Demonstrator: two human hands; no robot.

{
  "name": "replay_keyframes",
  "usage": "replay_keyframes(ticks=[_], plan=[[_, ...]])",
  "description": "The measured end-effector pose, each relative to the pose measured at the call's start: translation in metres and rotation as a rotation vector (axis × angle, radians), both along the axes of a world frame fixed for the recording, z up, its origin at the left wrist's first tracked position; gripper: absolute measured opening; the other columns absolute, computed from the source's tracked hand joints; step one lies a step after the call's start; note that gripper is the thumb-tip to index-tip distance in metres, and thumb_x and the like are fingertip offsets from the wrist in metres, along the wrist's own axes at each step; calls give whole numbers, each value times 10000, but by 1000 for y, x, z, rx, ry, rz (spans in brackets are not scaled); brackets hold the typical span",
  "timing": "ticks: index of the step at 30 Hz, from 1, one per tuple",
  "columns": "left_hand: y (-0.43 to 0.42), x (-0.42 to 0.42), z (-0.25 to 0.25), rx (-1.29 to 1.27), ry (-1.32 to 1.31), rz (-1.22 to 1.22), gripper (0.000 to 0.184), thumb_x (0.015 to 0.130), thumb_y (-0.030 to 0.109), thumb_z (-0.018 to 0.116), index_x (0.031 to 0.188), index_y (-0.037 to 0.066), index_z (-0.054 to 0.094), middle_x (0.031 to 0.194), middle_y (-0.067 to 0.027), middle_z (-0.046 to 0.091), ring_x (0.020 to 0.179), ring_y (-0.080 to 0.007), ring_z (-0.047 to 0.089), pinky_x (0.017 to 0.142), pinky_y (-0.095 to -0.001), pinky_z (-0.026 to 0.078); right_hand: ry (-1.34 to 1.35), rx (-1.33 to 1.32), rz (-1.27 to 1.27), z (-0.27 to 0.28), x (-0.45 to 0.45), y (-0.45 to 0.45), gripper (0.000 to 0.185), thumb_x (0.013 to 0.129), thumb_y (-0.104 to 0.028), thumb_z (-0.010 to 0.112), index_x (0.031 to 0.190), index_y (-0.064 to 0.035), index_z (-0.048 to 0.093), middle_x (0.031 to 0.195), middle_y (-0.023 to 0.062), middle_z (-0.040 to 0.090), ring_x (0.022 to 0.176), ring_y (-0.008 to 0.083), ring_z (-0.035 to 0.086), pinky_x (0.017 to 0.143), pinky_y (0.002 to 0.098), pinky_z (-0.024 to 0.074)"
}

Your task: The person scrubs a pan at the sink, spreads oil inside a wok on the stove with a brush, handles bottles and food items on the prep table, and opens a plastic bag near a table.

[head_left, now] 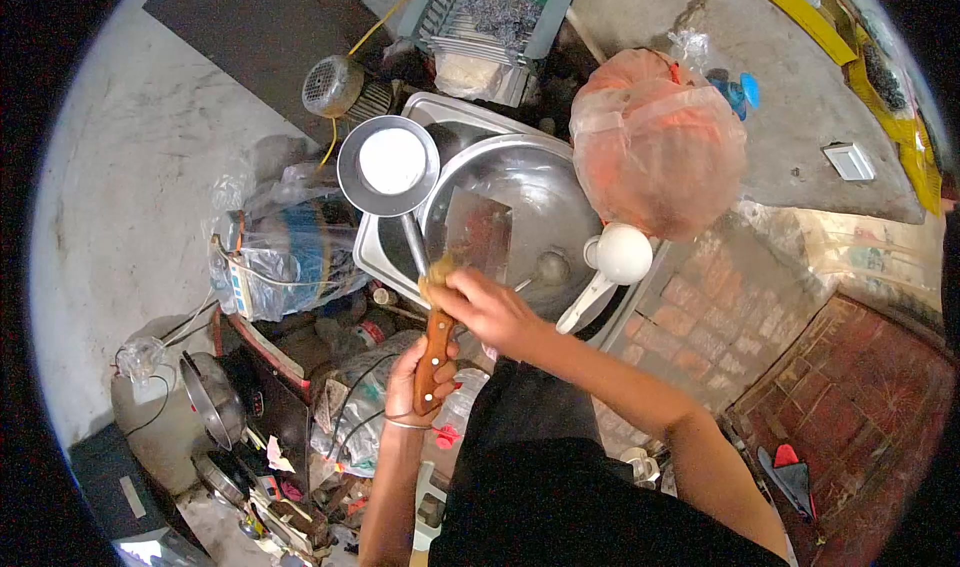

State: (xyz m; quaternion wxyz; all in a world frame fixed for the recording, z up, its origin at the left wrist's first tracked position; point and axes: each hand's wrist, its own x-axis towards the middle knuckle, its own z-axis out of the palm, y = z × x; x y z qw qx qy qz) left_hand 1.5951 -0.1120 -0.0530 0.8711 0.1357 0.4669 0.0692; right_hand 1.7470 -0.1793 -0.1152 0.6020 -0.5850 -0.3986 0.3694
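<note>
The left hand [407, 379] wraps round the brown wooden handle [434, 357] of a round silver metal ladle [388, 203]; just ahead, the right hand [492, 313] pinches a small yellowish scrubber [437, 276].

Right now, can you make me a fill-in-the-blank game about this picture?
1. The left hand grips a brown, riveted handle made of ____.
2. The right hand holds a crumpled scrubber coloured ____.
3. Inside the round grey metal ladle shows a circle coloured ____.
4. In the picture, the bulging orange plastic bag is to the ____ of the round silver basin.

Missing words: wood; yellow; white; right.
</note>
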Motion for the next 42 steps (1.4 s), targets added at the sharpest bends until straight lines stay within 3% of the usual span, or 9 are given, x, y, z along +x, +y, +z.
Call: replay_keyframes(ticks=[4, 7, 9, 15, 18, 21, 37, 40, 42], plan=[[-9, -6, 1, -81, -52, 37, 390, 863, 261, 454, 1145, 1, 381, 852, -93, 479, 534, -84, 381, 370, -164, 305, 264, -477, -141, -41, 63, 29, 205, 841, -145, 465, 1015, -49, 514, 935, 140, 525, 787, 252, 546, 706, 326, 445], [-10, -22, 3, -166, -98, 89, 411, 865, 253, 451, 1171, 0, 348, 861, -94, 468, 533, -85, 377, 369, -163, 306, -589, -519, -170, -138, 95, 6, 235, 800, -91, 469, 1023, -40, 523, 963, 189, 525, 817, 319, 541, 710, 343, 444], [-14, -26, 5, -204, -175, 125, 422, 866, 249, 448, 1183, -6, 337, 871, -99, 464, 538, -87, 380, 370, -165, 310, -403, -188, -255, -134, 88, -30, 260, 759, -59, 495, 1013, -36, 545, 945, 198, 527, 812, 354, 530, 692, 351, 445], [-11, -40, -6, -241, -187, 228, 405, 885, 262, 399, 1178, -13, 353, 874, -98, 463, 549, -91, 392, 379, -177, 322, -817, -264, -294, -77, 45, -112, 153, 732, -44, 530, 874, -16, 583, 720, 156, 532, 630, 315, 519, 533, 368, 430], [-12, -43, -10, -181, -195, 197, 391, 877, 270, 417, 1145, -13, 384, 880, -88, 472, 551, -88, 397, 386, -176, 330, -446, -390, -234, -55, 9, -143, 160, 692, -31, 544, 847, -37, 582, 735, 111, 526, 649, 287, 509, 583, 362, 420], [-17, -35, -5, -125, -137, 207, 357, 871, 256, 436, 1122, 6, 386, 857, -92, 479, 520, -82, 390, 342, -164, 307, -908, -378, -71, -58, -12, -162, 217, 653, -18, 547, 861, -58, 591, 792, 73, 532, 731, 258, 511, 681, 372, 398], [-37, -20, -17, 70, -151, 168, 274, 874, 221, 438, 1039, 4, 466, 821, -109, 527, 544, -127, 449, 402, -227, 368, -669, -117, -161, 14, -33, -81, 320, 657, 29, 551, 945, -98, 601, 869, 80, 527, 790, 261, 507, 675, 347, 402], [-41, -11, -9, 250, -99, 112, 236, 853, 192, 478, 1000, 8, 471, 799, -125, 544, 519, -135, 464, 393, -228, 381, -841, -97, -22, -6, -29, -79, 186, 788, -174, 521, 931, -88, 601, 807, 97, 570, 741, 274, 533, 641, 355, 412], [-36, -11, -2, 249, -111, 75, 249, 842, 200, 509, 1008, 17, 476, 793, -112, 557, 507, -133, 477, 386, -224, 381, 14, -569, -115, -13, -20, -93, 176, 785, -191, 541, 865, -53, 616, 811, 103, 588, 699, 229, 527, 632, 318, 401]])
